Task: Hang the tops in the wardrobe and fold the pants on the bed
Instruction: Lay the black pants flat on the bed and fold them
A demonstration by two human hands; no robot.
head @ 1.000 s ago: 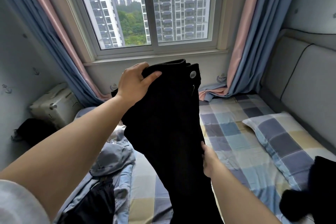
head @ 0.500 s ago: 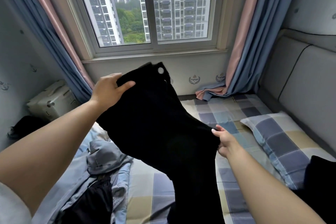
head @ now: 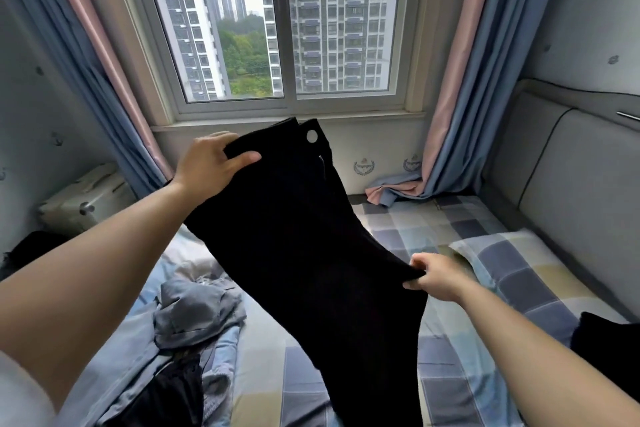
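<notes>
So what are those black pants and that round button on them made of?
The black pants look like thick, matte woven cloth, maybe denim: they hang stiffly in broad folds between the left hand and the right hand, and no weave shows. The button looks like pale metal or plastic: it is round, flat and light against the dark cloth.

— What did the room look like?
— A white-framed sliding window (head: 287,45) filled the far wall, grey daylight coming in past tall apartment towers and green trees. Blue-and-pink curtains (head: 460,87) hung down both sides.
— And the furniture?
— A grey padded headboard (head: 568,184) ran along the right, a pale hard-shell suitcase (head: 83,199) sat low on the left by the pale patterned wall (head: 31,107).
</notes>
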